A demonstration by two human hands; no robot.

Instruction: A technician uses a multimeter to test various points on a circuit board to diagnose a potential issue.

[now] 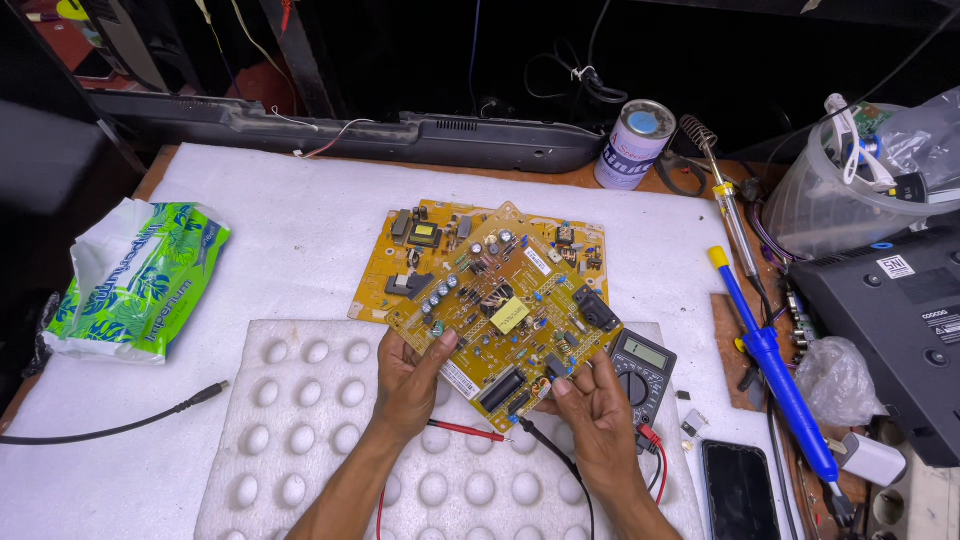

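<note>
My left hand (pixel 408 378) and my right hand (pixel 592 405) both hold a yellow circuit board (pixel 505 305), tilted like a diamond, above the white foam sheet. The left thumb rests on its lower left edge, near small capacitors. The right thumb presses its lower right edge by a black part. A second yellow circuit board (pixel 420 245) lies flat beneath and behind it. A red probe (pixel 465 430) and a black probe (pixel 545 450) lie on the dimpled foam pad (pixel 300 420) between my wrists. A grey multimeter (pixel 645 365) sits just right of my right hand.
A blue desoldering pump (pixel 770 365) and a soldering iron (pixel 725 195) lie at right, beside a black device (pixel 900 320) and a phone (pixel 740 490). A tissue pack (pixel 140 280) sits at left, a tin (pixel 635 145) at back, a black cable (pixel 110 425) at front left.
</note>
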